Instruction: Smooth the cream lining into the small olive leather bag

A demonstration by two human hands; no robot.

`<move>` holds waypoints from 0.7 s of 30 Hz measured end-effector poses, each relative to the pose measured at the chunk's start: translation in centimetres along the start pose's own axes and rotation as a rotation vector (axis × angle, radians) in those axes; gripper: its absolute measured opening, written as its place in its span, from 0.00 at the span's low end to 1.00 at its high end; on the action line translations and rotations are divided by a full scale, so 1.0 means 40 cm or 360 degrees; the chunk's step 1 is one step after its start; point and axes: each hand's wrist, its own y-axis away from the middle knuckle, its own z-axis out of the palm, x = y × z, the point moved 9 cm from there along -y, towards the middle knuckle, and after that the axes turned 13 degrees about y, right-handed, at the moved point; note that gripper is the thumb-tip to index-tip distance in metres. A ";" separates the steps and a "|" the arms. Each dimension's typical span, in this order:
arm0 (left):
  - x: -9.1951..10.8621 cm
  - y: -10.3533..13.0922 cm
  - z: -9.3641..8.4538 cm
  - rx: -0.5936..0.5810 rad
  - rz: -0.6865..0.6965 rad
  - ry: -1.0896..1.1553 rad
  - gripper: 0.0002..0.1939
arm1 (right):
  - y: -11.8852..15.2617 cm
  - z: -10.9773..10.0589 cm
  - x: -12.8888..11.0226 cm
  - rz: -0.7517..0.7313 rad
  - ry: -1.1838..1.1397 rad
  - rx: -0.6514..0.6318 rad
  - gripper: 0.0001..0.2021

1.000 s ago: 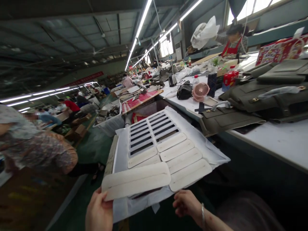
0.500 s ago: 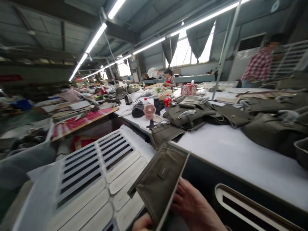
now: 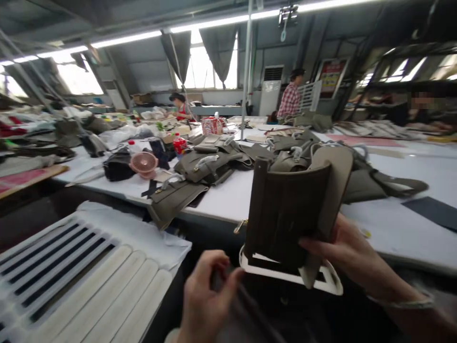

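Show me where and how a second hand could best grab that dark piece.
I'd probably pinch the dark piece by its upright left edge, coming from the left: that edge is free and nearest the left hand, while the right hand holds the lower right side.

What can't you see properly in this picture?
All in the head view:
Left hand: its curled fingers hide whether it holds anything.
Right hand: the bag piece hides some fingers.
White slatted tray: cut off by the left and bottom edges.
Wall poster: its words are too small and blurred.
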 end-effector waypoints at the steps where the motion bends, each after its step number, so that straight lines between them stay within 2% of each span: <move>1: -0.009 -0.026 -0.023 0.0131 -0.0091 0.0017 0.16 | 0.003 -0.034 0.008 -0.0035 0.0089 0.0057 0.35; 2: -0.014 -0.052 -0.031 0.0177 -0.0159 0.0070 0.20 | 0.007 -0.059 0.016 -0.0069 0.0170 0.0092 0.38; 4: -0.005 -0.108 -0.010 0.0103 -0.0207 0.0199 0.32 | 0.017 -0.086 0.032 -0.0136 0.0371 0.0140 0.44; 6: 0.021 -0.161 0.043 -0.0092 -0.0167 0.0311 0.44 | 0.027 -0.092 0.048 -0.0185 0.0559 0.0167 0.46; 7: 0.034 -0.182 0.075 -0.0205 -0.0140 0.0355 0.47 | 0.030 -0.090 0.057 -0.0205 0.0642 0.0178 0.46; 9: 0.043 -0.208 0.135 -0.0409 -0.0141 0.0443 0.43 | 0.036 -0.087 0.071 -0.0249 0.0793 0.0217 0.46; 12: 0.011 -0.215 0.190 -0.0546 -0.0256 0.0500 0.26 | 0.040 -0.081 0.092 -0.0318 0.0954 0.0260 0.47; 16: -0.062 -0.186 0.218 -0.0625 -0.0405 0.0390 0.11 | 0.044 -0.058 0.134 -0.0327 0.1030 0.0195 0.47; 21: -0.128 -0.153 0.213 -0.0560 -0.0517 0.0288 0.10 | 0.049 -0.030 0.170 -0.0296 0.1094 0.0158 0.52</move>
